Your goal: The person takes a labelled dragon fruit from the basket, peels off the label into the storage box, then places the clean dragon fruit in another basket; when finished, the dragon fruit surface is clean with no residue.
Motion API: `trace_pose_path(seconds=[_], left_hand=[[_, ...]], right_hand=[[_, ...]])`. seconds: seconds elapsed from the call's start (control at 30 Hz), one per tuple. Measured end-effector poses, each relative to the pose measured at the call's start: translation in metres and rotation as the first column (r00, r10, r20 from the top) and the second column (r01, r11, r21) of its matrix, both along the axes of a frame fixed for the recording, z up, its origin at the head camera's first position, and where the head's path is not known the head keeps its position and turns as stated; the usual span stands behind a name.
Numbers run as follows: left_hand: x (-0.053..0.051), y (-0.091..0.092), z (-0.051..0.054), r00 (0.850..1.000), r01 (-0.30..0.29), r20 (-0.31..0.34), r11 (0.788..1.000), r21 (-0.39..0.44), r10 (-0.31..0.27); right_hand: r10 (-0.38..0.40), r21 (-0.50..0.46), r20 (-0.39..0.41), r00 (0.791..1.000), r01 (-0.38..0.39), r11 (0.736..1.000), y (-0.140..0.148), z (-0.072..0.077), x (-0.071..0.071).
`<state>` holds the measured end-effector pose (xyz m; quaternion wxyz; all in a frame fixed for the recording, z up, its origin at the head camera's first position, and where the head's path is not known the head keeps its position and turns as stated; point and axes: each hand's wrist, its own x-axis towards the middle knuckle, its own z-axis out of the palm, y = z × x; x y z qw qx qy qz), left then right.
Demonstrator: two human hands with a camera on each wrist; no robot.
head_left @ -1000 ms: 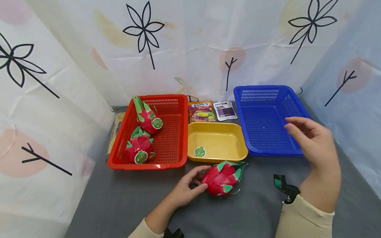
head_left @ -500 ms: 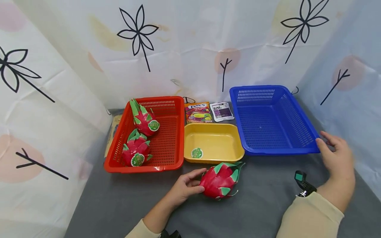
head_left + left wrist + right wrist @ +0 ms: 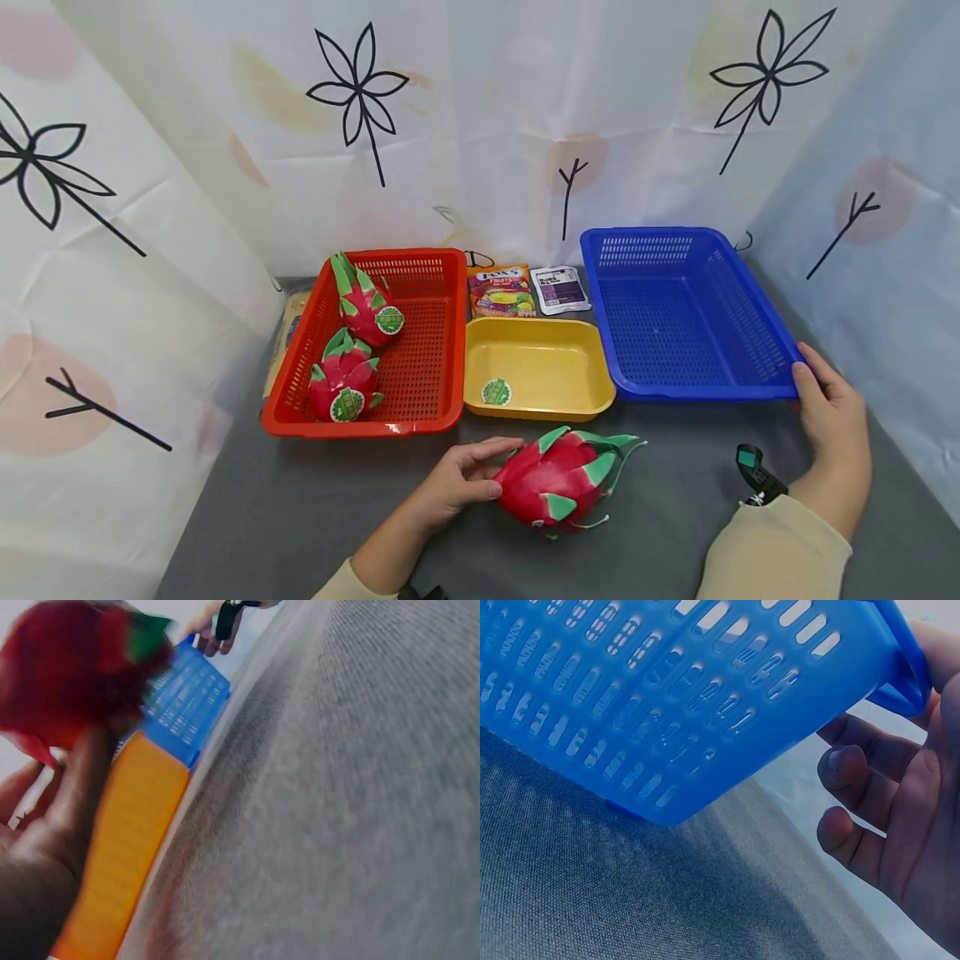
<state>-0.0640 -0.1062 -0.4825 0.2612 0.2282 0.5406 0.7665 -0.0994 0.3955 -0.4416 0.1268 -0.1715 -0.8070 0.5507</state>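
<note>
In the head view, the left hand (image 3: 450,486) holds a dragon fruit (image 3: 551,479) by its blunt end, thumb on the near side and fingers on the far side, the leafy end pointing right. The fruit is in front of the yellow tray (image 3: 558,367), over the table (image 3: 630,554). The right hand (image 3: 836,417) is at the near right corner of the blue basket (image 3: 675,333), its thumb and forefinger pinching the rim. In the red basket (image 3: 423,350), a far fruit (image 3: 366,310) and a near fruit (image 3: 341,371) lie along the left side. A green sticker (image 3: 496,392) sits in the tray's near left part; behind the tray are a sweets packet (image 3: 501,292) and a white pouch (image 3: 561,289).

In the left wrist view, the dragon fruit is blurred at the upper left, the left hand's thumb against it; it seems clear of the table. Other fingers show behind, partly hidden.

In the right wrist view, the right hand is at the blue basket's corner; its lower fingers curl loosely, apart from the basket wall. The thumb's tip is out of sight here.
</note>
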Motion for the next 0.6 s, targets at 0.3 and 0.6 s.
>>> trace_pose_path(seconds=[0.3,0.6], left_hand=[[-0.008,0.022,0.056,0.992,0.100,-0.092,0.985,0.139,-0.088],[-0.036,0.071,0.097,0.992,0.092,-0.097,0.980,0.179,-0.076]], right_hand=[[-0.018,0.007,-0.055,0.998,0.018,1.000,0.000,-0.003,0.002],[-0.038,-0.042,-0.078,0.996,0.035,0.999,-0.001,-0.004,-0.004]])
